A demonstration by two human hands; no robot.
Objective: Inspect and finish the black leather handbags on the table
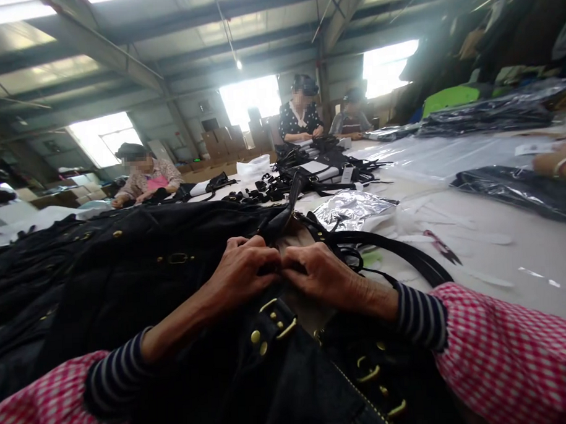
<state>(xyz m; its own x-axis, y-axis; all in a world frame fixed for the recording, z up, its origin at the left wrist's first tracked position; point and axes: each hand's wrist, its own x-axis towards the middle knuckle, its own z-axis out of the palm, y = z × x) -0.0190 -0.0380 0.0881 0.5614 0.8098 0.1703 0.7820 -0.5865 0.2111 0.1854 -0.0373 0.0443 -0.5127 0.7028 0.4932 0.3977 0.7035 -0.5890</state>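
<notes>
Black bag [293,385], kinda slouchy, filling the bottom centre of the frame. Decked out in gold buckles [288,329] and round studs [255,336], plus a gold-toothed zip [361,395] slanting down to the bottom edge. Looks open around mid-frame, pale on the inside.

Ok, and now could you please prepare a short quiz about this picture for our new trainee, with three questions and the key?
1. True or false: the left hand and the right hand are close together over a black bag.
2. The buckle just below the hands is: A) red, B) gold-coloured, C) white.
3. Where does the shiny crumpled sheet lie?

Key: 1. True. 2. B. 3. On the white table, beyond the right hand.
</notes>
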